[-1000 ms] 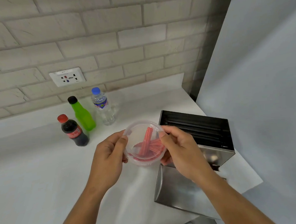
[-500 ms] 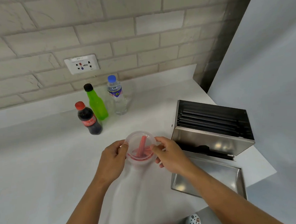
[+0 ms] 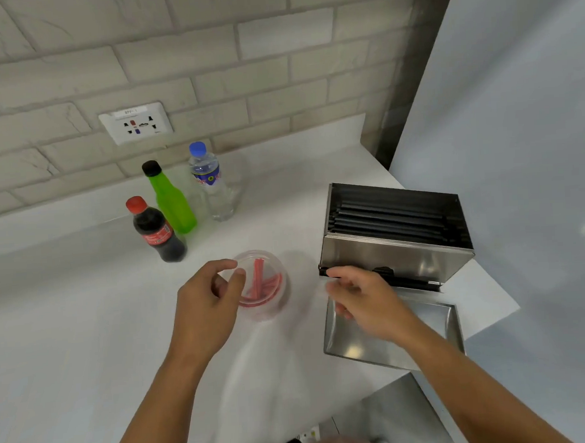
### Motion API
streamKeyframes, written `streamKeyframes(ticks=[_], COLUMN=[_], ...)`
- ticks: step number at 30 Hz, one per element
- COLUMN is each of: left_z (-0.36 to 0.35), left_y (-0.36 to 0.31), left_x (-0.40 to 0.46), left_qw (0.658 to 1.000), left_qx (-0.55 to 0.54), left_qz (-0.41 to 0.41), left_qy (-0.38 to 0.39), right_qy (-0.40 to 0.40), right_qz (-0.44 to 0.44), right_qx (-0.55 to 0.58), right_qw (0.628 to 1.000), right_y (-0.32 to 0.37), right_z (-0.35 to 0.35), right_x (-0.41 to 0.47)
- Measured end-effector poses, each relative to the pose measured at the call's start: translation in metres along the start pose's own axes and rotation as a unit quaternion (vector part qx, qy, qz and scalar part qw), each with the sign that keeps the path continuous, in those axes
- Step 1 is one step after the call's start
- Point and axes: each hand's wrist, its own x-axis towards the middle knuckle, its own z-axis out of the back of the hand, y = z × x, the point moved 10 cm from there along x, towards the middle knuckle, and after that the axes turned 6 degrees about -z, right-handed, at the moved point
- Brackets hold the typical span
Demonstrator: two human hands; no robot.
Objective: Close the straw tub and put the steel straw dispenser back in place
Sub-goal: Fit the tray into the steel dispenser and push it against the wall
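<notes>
While both hands gripped the straw tub [image 3: 262, 284] a second ago, the right hand [image 3: 360, 294] has now let go and swung over to the steel straw dispenser [image 3: 397, 249], just right of the tub. The tub sits on the white counter [image 3: 68, 337], red straws [image 3: 260, 283] showing through the clear plastic. The left hand [image 3: 208, 303] is at the tub's left rim, thumb and fingers curled loosely around the edge; whether they actually pinch it, I cannot tell. The right hand hovers at the dispenser's lower front edge, fingers half curled, blurred, nothing in them that I can make out. Whether the lid is fully seated is hard to say, the plastic being transparent, but the right hand peeling away suggests the closing is done or nearly so. Black straws [image 3: 397, 216] fill the open hopper, and the steel tray [image 3: 390, 335] lies in front of the dispenser. Beyond the tub, toward the wall, stand three bottles [image 3: 172, 208]. Next, I reckon: dispenser back in place.
</notes>
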Motion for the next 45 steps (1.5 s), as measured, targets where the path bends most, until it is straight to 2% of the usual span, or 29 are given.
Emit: streamKeyframes(ticks=[3,5,9,13,18,21,25,28,31,36,39,42,45], left_z=[-0.04,-0.074,-0.132,-0.167,-0.192,-0.196,-0.198,-0.191,-0.173,-0.14,-0.137,-0.143,-0.138], left_y=[-0.025,-0.032,-0.027,-0.011,-0.008,-0.01,-0.011,-0.015,-0.022,-0.055,-0.076,-0.102,-0.115], left_x=[-0.016,-0.029,-0.051,-0.072,-0.095,-0.102,-0.108,-0.109,-0.11,-0.115,-0.118,-0.115,-0.1], left_qw=[0.996,0.989,0.974,0.962,0.959,0.966,0.972,0.977,0.985,0.994,0.991,0.982,0.976], left_qx=[-0.043,-0.066,-0.052,0.021,-0.002,-0.015,-0.017,0.0,-0.015,-0.08,-0.118,-0.088,-0.067], left_qz=[-0.034,-0.029,0.017,0.079,0.109,0.116,0.133,0.131,0.132,0.064,-0.014,-0.123,-0.17], left_qy=[0.073,0.131,0.219,0.261,0.261,0.23,0.193,0.168,0.112,0.033,0.061,0.115,0.119], right_qy=[-0.041,-0.075,-0.154,-0.203,-0.143,-0.11,-0.119,-0.13,-0.144,-0.089,-0.059,-0.024,0.027], right_qz=[-0.002,-0.005,-0.026,-0.073,-0.154,-0.144,-0.142,-0.152,-0.139,-0.147,-0.161,-0.156,-0.152], right_qx=[-0.011,-0.023,-0.04,-0.045,-0.038,-0.016,0.021,0.004,0.025,0.076,0.16,0.225,0.272], right_qw=[0.999,0.997,0.987,0.975,0.977,0.983,0.982,0.98,0.979,0.982,0.972,0.961,0.95], right_y=[-0.024,-0.041,-0.081,-0.127,-0.162,-0.161,-0.156,-0.157,-0.156,-0.153,-0.147,-0.132,-0.118], right_z=[0.046,0.079,0.137,0.166,0.157,0.142,0.138,0.142,0.151,0.158,0.159,0.158,0.155], right_x=[-0.019,-0.03,-0.053,-0.071,-0.084,-0.087,-0.09,-0.091,-0.093,-0.093,-0.095,-0.103,-0.113])
